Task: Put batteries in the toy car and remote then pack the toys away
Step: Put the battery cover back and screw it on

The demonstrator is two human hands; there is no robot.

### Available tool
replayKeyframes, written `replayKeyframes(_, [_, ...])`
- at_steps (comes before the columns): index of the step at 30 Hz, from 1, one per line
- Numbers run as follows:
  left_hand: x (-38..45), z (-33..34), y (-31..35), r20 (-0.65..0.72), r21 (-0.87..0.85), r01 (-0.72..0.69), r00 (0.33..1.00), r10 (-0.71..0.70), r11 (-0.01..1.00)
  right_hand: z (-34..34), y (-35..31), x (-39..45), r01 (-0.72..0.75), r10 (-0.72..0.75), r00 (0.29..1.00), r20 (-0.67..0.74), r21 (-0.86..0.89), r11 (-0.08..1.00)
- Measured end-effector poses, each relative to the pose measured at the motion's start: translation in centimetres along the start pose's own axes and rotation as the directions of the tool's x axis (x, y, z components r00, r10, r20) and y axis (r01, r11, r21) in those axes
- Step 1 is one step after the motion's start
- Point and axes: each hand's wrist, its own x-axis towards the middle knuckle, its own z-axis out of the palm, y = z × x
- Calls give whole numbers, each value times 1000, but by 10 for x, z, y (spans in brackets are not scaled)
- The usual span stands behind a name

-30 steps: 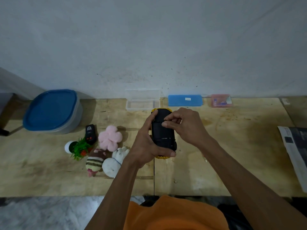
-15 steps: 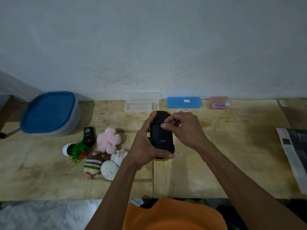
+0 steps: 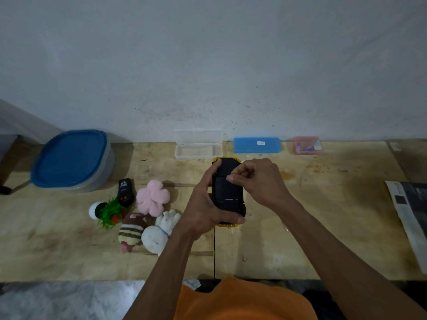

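Here, at the middle of the frame, the toy car [image 3: 227, 195] is held upside down by the left hand [image 3: 203, 209], fingers wrapped round it, so the black underside can be reached. The right hand [image 3: 256, 179] is curled, its fingertips [image 3: 231, 178] pressed on the underside; whether anything is pinched cannot be told. To the left, the soft toys [image 3: 151, 218] and the remote [image 3: 125, 189] are left waiting on the table [image 3: 323, 215]. Farther up, small cases [image 3: 198, 144] are kept by the wall. Since the earlier frame, little has been changed; the car is held nearly the same.
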Motion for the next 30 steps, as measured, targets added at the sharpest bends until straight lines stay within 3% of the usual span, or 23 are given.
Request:
replayKeyframes(8, [-1,-2,0,-17,7,-25,1000,25,1000,5,-4,-1,4,-8,997,-81,-52,999])
replayKeyframes(15, [-1,-7,1,-27,-7,-4,1000,4,1000,-2,0,4,38,-33,997,63,-72,997])
replayKeyframes(24, [0,-7,-1,-30,2,-21,999,21,1000,-6,1,7,68,-47,991,126,-166,984])
replayKeyframes(30, [-1,-5,-2,-99,-29,-50,994,47,998,1,6,-1,46,-46,998,45,-12,999])
